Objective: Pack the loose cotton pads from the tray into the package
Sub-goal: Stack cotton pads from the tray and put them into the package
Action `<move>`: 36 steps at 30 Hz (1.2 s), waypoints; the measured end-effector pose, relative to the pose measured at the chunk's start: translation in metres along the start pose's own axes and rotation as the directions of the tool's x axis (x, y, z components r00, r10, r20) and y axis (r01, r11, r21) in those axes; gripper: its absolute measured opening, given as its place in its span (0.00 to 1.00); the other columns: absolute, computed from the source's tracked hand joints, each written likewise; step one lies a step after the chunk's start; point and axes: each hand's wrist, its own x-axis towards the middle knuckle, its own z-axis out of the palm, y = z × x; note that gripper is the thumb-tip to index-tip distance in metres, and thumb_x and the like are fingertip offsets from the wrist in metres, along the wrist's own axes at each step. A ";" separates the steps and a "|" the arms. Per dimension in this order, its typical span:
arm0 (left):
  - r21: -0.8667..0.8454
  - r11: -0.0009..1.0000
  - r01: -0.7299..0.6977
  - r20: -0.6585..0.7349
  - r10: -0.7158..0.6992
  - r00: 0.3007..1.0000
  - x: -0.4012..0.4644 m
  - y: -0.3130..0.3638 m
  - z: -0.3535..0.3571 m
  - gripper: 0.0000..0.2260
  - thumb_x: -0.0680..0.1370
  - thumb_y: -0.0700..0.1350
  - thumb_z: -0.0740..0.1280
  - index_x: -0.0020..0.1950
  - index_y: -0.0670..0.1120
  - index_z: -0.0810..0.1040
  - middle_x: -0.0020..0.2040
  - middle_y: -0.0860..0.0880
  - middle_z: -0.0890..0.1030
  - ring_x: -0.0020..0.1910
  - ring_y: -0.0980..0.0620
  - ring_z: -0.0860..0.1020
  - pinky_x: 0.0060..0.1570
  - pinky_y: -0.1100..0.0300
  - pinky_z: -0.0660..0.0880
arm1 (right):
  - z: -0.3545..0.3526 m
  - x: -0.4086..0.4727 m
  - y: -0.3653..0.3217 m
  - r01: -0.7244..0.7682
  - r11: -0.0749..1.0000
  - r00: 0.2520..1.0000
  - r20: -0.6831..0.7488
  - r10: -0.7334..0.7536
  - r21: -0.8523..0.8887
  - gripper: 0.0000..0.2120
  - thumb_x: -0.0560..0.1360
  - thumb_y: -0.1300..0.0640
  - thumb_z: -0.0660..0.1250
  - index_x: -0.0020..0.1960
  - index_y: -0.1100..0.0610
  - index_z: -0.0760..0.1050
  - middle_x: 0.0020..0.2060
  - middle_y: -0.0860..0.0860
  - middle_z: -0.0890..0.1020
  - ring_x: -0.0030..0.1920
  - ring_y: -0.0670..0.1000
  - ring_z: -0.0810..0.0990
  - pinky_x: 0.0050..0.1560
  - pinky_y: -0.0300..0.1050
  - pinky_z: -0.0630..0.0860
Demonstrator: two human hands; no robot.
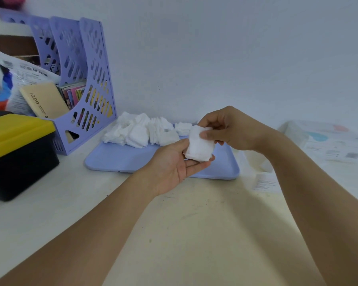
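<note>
One stack of cotton pads (198, 146) sits between my two hands, above the near edge of the blue tray (122, 159). Head view: my left hand (174, 164) cradles the stack from below with fingers loosely curled round it; my right hand (221, 129) pinches its top between thumb and fingers. Most of the loose pads (141, 131) lie heaped along the far side of the tray, so I judge the packing barely begun. The package (327, 141) lies well to the right of the tray; whether it holds any pads I cannot tell. To the left of the tray stand a purple file rack (79, 83) and a yellow-lidded box (17, 155).
</note>
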 end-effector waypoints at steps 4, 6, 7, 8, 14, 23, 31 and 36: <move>0.002 1.000 0.003 0.027 -0.003 1.000 -0.001 0.002 -0.001 0.14 0.85 0.44 0.59 0.67 0.40 0.76 0.63 0.38 0.82 0.61 0.38 0.81 0.60 0.50 0.80 | 0.000 0.000 0.001 0.017 0.999 1.000 -0.011 -0.016 0.051 0.06 0.78 0.64 0.70 0.53 0.60 0.83 0.36 0.45 0.84 0.34 0.45 0.77 0.36 0.37 0.74; 0.017 1.000 0.003 0.039 -0.004 0.999 0.000 0.002 -0.002 0.15 0.85 0.44 0.59 0.68 0.40 0.76 0.63 0.39 0.82 0.62 0.38 0.81 0.61 0.50 0.79 | 0.001 0.000 0.003 0.017 0.997 1.000 -0.008 -0.016 0.070 0.05 0.78 0.64 0.70 0.52 0.60 0.84 0.34 0.42 0.83 0.33 0.44 0.76 0.35 0.36 0.73; 0.019 1.000 0.004 0.040 -0.004 0.999 0.000 0.001 -0.002 0.15 0.85 0.44 0.59 0.69 0.40 0.75 0.63 0.39 0.82 0.62 0.38 0.81 0.61 0.51 0.79 | 0.001 0.001 0.003 0.019 0.998 1.000 -0.008 -0.018 0.067 0.05 0.78 0.64 0.70 0.52 0.60 0.84 0.34 0.42 0.83 0.33 0.43 0.75 0.35 0.35 0.72; 0.016 1.000 0.005 0.039 -0.006 0.999 0.001 0.001 -0.002 0.15 0.85 0.44 0.59 0.69 0.40 0.75 0.63 0.39 0.82 0.62 0.38 0.81 0.61 0.51 0.79 | 0.002 0.001 0.003 0.021 0.998 1.000 -0.005 -0.021 0.054 0.05 0.78 0.64 0.70 0.51 0.59 0.84 0.33 0.41 0.82 0.32 0.43 0.75 0.34 0.34 0.71; -0.052 0.999 0.016 0.086 -0.012 0.996 0.000 0.004 -0.004 0.17 0.83 0.41 0.57 0.71 0.39 0.73 0.66 0.37 0.79 0.64 0.35 0.79 0.63 0.49 0.78 | 0.003 0.001 0.001 0.022 0.999 1.000 0.012 -0.023 0.023 0.06 0.78 0.64 0.70 0.48 0.56 0.83 0.31 0.39 0.81 0.30 0.40 0.74 0.34 0.32 0.70; 0.075 0.993 -0.095 0.147 0.084 0.986 0.000 0.006 -0.008 0.18 0.81 0.29 0.57 0.68 0.39 0.75 0.65 0.40 0.81 0.66 0.41 0.79 0.65 0.54 0.76 | 0.002 0.001 0.000 0.051 0.999 0.984 -0.173 -0.048 0.015 0.12 0.68 0.66 0.79 0.51 0.60 0.84 0.43 0.56 0.86 0.38 0.51 0.81 0.43 0.42 0.80; -0.002 0.996 -0.088 0.116 0.088 0.989 0.001 0.008 -0.009 0.16 0.82 0.33 0.57 0.69 0.37 0.74 0.66 0.37 0.80 0.65 0.39 0.79 0.63 0.53 0.78 | 0.009 0.003 -0.006 0.023 0.999 0.948 -0.316 -0.033 -0.036 0.12 0.64 0.64 0.82 0.45 0.58 0.85 0.37 0.52 0.85 0.34 0.42 0.79 0.40 0.33 0.76; -0.001 0.995 -0.096 0.120 0.095 0.988 0.000 0.009 -0.008 0.17 0.83 0.32 0.55 0.70 0.37 0.73 0.66 0.38 0.80 0.65 0.40 0.79 0.62 0.55 0.78 | 0.011 0.002 -0.006 -0.001 1.000 0.943 -0.333 -0.008 -0.026 0.08 0.66 0.65 0.81 0.42 0.58 0.84 0.35 0.52 0.84 0.33 0.44 0.79 0.38 0.33 0.76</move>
